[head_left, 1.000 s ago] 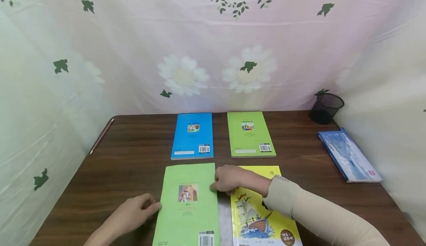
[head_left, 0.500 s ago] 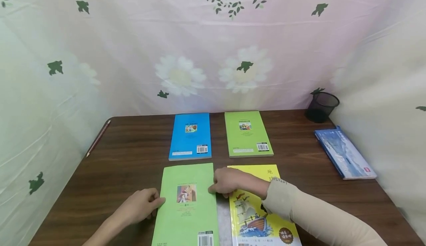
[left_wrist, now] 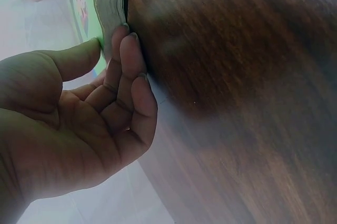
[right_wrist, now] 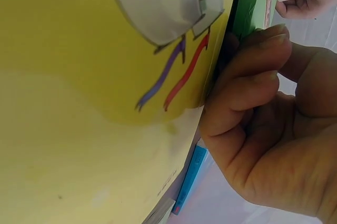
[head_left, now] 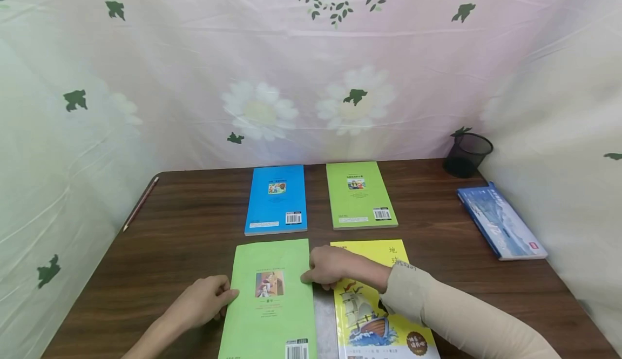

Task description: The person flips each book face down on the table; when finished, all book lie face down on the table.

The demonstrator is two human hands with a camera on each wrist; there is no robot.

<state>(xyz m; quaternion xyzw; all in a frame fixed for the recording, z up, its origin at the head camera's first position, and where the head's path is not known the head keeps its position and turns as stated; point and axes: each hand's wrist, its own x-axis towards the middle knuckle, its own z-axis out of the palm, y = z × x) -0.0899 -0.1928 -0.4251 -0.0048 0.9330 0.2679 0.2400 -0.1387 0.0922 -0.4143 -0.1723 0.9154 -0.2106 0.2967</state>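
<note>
In the head view a large light-green book (head_left: 267, 326) lies back cover up at the near middle, a small picture and a barcode on it. My left hand (head_left: 201, 302) pinches its left edge, thumb on the cover; the left wrist view shows the fingertips against the page edges (left_wrist: 111, 2). My right hand (head_left: 325, 266) grips the right edge, thumb on the cover and fingers curled down beside it. Under my right forearm lies a yellow book (head_left: 369, 332) with a sailing ship, partly hidden by the sleeve.
Behind are a blue book (head_left: 277, 202) and a smaller green book (head_left: 359, 200), side by side. A blue-white book (head_left: 502, 223) and a black mesh pen holder (head_left: 467, 155) stand at the right. A pencil (head_left: 141, 205) lies along the left table edge, with curtains around.
My left thumb has moved slightly right, onto the large green book's cover. My right hand keeps its hold. The head view has shifted a little, so everything appears slightly further left.
</note>
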